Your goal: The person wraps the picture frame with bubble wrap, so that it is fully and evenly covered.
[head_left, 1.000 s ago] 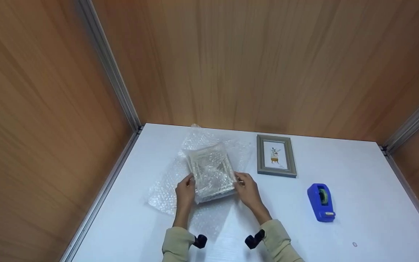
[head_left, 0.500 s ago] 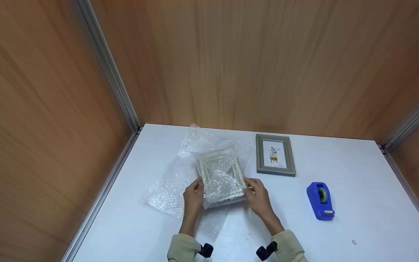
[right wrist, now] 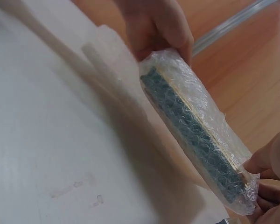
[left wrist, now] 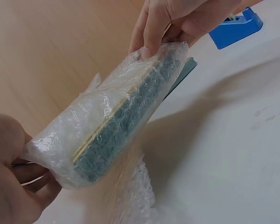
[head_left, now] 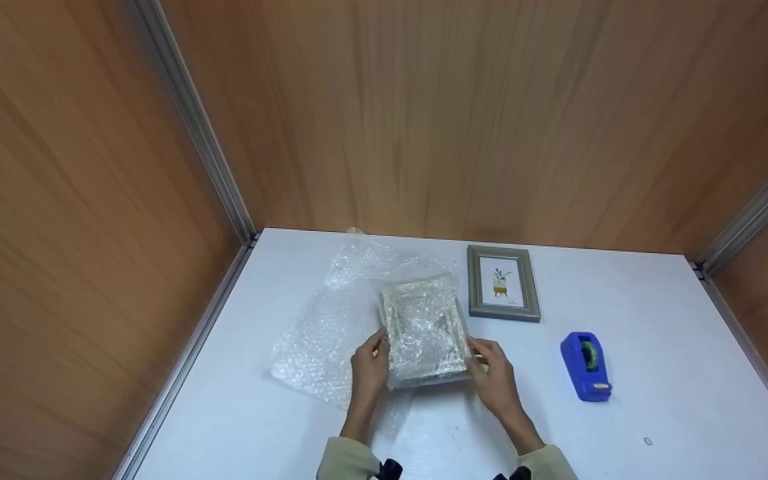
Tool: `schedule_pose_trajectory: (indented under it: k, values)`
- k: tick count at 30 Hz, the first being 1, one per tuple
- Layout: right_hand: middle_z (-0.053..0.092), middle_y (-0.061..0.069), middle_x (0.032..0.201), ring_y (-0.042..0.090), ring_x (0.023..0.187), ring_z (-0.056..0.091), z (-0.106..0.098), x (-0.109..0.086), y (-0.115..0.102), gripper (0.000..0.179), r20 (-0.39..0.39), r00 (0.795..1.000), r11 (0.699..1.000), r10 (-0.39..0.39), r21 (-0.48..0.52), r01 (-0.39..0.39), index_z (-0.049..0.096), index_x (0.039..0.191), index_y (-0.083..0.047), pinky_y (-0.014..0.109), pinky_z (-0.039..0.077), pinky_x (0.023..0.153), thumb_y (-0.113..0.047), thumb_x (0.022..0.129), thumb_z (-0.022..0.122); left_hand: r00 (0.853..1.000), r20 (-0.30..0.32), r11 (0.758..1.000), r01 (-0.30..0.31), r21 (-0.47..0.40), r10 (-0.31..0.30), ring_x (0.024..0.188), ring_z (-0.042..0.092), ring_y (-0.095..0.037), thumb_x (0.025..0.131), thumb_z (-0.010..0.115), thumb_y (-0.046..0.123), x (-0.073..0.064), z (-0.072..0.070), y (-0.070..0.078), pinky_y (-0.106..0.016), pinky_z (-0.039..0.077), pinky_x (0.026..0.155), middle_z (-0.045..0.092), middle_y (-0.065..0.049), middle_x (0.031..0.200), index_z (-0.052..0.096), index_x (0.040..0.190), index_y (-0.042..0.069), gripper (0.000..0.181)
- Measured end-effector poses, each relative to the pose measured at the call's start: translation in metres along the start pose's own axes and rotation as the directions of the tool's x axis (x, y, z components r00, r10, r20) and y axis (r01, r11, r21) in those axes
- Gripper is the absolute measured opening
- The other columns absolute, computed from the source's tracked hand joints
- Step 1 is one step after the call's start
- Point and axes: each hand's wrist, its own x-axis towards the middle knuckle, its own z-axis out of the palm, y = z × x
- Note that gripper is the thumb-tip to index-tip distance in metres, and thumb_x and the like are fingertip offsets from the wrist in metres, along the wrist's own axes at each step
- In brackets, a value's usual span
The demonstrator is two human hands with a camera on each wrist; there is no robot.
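Observation:
A picture frame [head_left: 424, 333] wrapped in clear bubble wrap is held tilted above the table, its cream border showing through the film. My left hand [head_left: 371, 367] pinches its left side near the lower corner, and my right hand [head_left: 494, 377] grips the right side. From the left wrist, a blue-green edge [left wrist: 116, 130] with a thin yellow line shows under the bubbles. The right wrist view shows that same long edge [right wrist: 196, 135] between both hands. Beneath lies a loose sheet of bubble wrap [head_left: 314, 347], partly hidden by the wrapped frame and left arm.
An unwrapped grey-green picture frame [head_left: 532, 287] with a plant picture lies at the back of the white table [head_left: 651, 320]. To its front right stands a blue tape dispenser [head_left: 585, 373]. Wood-patterned panels [head_left: 424, 120] enclose the back and sides.
Both hands have carried the wrapped frame to the right and somewhat nearer the table's front. More of the loose bubble wrap shows on the left. The other frame and dispenser stay put.

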Motion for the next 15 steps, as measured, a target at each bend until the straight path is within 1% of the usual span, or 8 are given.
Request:
schedule_pose_trajectory:
  k: [3,5,8,10,13,15]
  values:
    - [0.052,0.006,0.117,0.018,0.105,0.054,-0.006,-0.005,0.000,0.037,-0.010,1.000,1.000,0.017,0.002,-0.017,0.054,0.126,-0.003,0.035,0.047,0.089,-0.008,0.090,0.058,1.000,0.016,1.000,-0.006,0.000,0.006,0.115,0.053,-0.028,0.096,0.046,0.012,-0.004,0.004,0.004,-0.034,0.049,0.089,0.057,-0.016,0.125,0.054,0.126,0.000,0.034]
    - [0.052,0.005,0.117,0.017,0.106,0.054,-0.010,-0.008,0.000,0.037,-0.019,0.999,1.000,0.027,0.000,-0.027,0.054,0.126,-0.004,0.034,0.046,0.090,-0.008,0.089,0.059,0.999,0.040,1.000,-0.002,-0.006,0.002,0.115,0.054,-0.027,0.096,0.045,0.014,-0.006,0.006,0.006,-0.031,0.050,0.088,0.056,-0.016,0.125,0.053,0.127,0.001,0.034]
    - [0.053,0.007,0.117,0.018,0.105,0.054,-0.017,-0.013,0.002,0.038,-0.032,0.999,1.000,0.024,-0.003,-0.024,0.054,0.126,-0.003,0.035,0.046,0.090,-0.008,0.089,0.059,0.998,0.065,1.000,-0.013,-0.004,0.014,0.115,0.054,-0.026,0.097,0.044,0.014,-0.010,0.010,0.008,-0.030,0.049,0.089,0.056,-0.015,0.126,0.053,0.128,0.003,0.034]
    - [0.053,0.007,0.117,0.018,0.105,0.054,-0.021,-0.016,0.004,0.038,-0.041,0.999,1.000,0.025,-0.002,-0.025,0.055,0.126,-0.003,0.035,0.046,0.089,-0.007,0.089,0.060,0.997,0.075,0.999,-0.036,0.002,0.036,0.116,0.054,-0.027,0.097,0.044,0.013,-0.012,0.012,0.009,-0.031,0.049,0.090,0.056,-0.015,0.125,0.053,0.127,0.002,0.034]
    - [0.053,0.007,0.117,0.018,0.104,0.054,-0.027,-0.021,0.006,0.038,-0.052,0.998,1.000,0.029,0.001,-0.029,0.055,0.126,-0.002,0.035,0.047,0.088,-0.006,0.088,0.060,0.995,0.071,0.997,-0.077,0.014,0.076,0.116,0.053,-0.028,0.096,0.045,0.011,-0.015,0.017,0.010,-0.033,0.049,0.090,0.057,-0.015,0.124,0.054,0.125,0.000,0.032]
    - [0.053,0.006,0.117,0.017,0.105,0.054,-0.030,-0.024,0.007,0.039,-0.060,0.997,0.999,0.048,-0.007,-0.049,0.055,0.125,-0.003,0.034,0.047,0.088,-0.006,0.088,0.061,0.993,0.073,0.996,-0.093,0.006,0.092,0.116,0.053,-0.028,0.096,0.045,0.010,-0.018,0.021,0.011,-0.032,0.049,0.089,0.057,-0.015,0.124,0.055,0.124,0.000,0.032]
